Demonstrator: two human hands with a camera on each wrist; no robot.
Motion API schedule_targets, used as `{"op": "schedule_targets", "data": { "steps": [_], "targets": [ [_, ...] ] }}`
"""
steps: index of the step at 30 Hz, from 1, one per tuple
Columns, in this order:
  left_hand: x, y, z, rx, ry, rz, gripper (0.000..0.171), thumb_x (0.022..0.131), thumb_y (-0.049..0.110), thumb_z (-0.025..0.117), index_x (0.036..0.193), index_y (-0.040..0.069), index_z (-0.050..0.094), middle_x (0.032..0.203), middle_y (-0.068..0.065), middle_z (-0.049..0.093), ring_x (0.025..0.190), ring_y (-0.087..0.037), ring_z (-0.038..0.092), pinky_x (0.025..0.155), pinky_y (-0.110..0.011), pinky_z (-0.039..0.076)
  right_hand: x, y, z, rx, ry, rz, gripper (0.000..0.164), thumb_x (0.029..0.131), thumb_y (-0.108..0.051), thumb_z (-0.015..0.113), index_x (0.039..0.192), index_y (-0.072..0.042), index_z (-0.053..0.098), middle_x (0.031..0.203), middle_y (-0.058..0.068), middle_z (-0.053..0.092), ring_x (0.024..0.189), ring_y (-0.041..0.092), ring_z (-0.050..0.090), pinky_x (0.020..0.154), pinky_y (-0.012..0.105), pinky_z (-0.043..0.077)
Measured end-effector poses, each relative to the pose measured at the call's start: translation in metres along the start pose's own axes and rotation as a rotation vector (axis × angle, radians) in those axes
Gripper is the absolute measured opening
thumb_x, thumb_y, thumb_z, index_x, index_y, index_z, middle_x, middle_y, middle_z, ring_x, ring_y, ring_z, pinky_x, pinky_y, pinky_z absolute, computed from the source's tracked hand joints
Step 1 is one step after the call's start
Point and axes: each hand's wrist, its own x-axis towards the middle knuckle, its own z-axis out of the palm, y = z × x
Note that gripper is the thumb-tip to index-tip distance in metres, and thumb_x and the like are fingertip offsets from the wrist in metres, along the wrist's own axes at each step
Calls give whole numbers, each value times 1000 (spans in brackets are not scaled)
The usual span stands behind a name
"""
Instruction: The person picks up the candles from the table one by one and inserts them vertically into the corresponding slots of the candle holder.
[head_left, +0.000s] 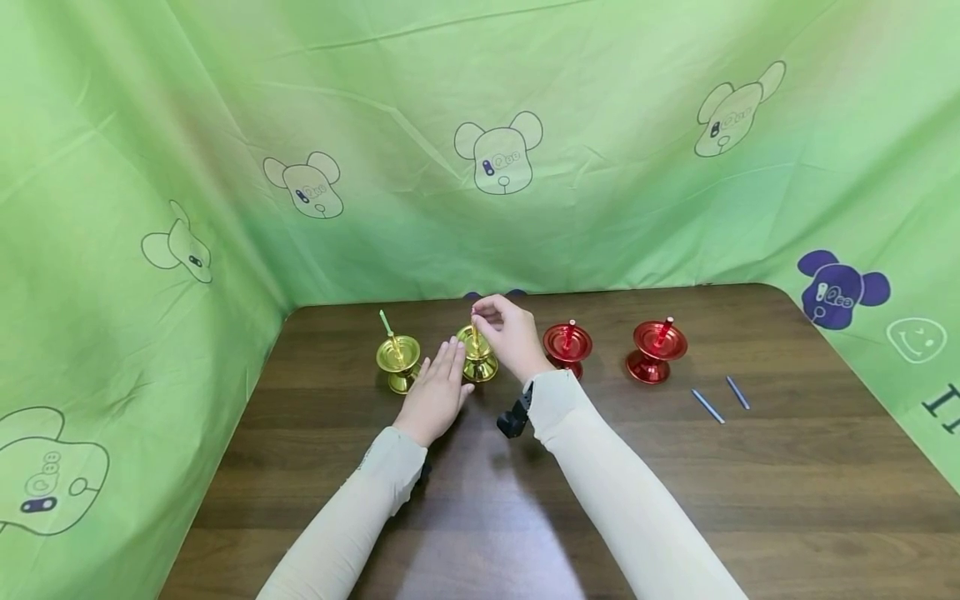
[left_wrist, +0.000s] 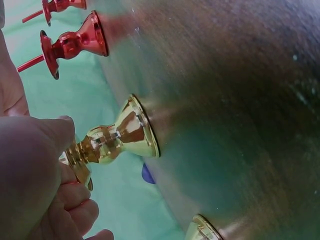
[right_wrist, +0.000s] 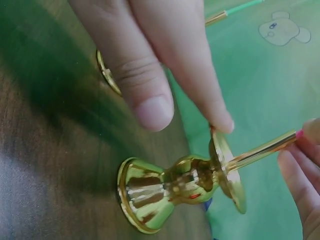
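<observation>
A gold candle holder [right_wrist: 192, 180], with a wide dish and an upright tube, stands on the table between both hands. At the top of its tube a small pink candle end [right_wrist: 299, 133] shows. My right hand [head_left: 510, 333] pinches that pink candle between thumb and fingertips. Straight-fingered, my left hand [head_left: 437, 392] lies beside the holder, with a fingertip [right_wrist: 225, 122] at the dish's rim. To the left stands a second gold candle holder [head_left: 398, 354] with a thin green candle [head_left: 386, 322] rising from its tube.
Two red candle holders, a nearer one [head_left: 567, 342] partly behind the right hand and another [head_left: 656, 350] further right, stand on the brown wooden table [head_left: 480, 517]. Two blue candles [head_left: 708, 406] lie to their right. Green printed fabric [head_left: 390, 108] hangs behind and beside the table.
</observation>
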Motion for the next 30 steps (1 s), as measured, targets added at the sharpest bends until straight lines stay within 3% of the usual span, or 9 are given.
{"op": "schedule_targets", "data": {
  "steps": [12,21,30],
  "targets": [
    [1,0,1,-11,-10,-11,66,106,29,55,158,-2,28,164,-19,27,151,-32,28,118,-52,30,-4,-14,-12,-11,-2,-38,21,96,-3,68,116,2,67,112,16,70,106,28,68,92,36,57],
    [0,3,1,-17,-27,-16,68,106,31,54,159,-1,26,165,-18,25,152,-31,26,118,-52,30,-22,-13,-35,-223,19,-203,18,95,0,66,112,0,68,107,13,67,100,26,65,89,39,57],
    [-2,3,1,-33,-7,-18,67,105,30,55,157,-3,28,164,-20,27,151,-33,28,117,-54,32,-44,-11,-54,-223,87,-237,18,92,2,68,110,0,70,104,12,68,95,25,66,81,41,58]
  ]
}}
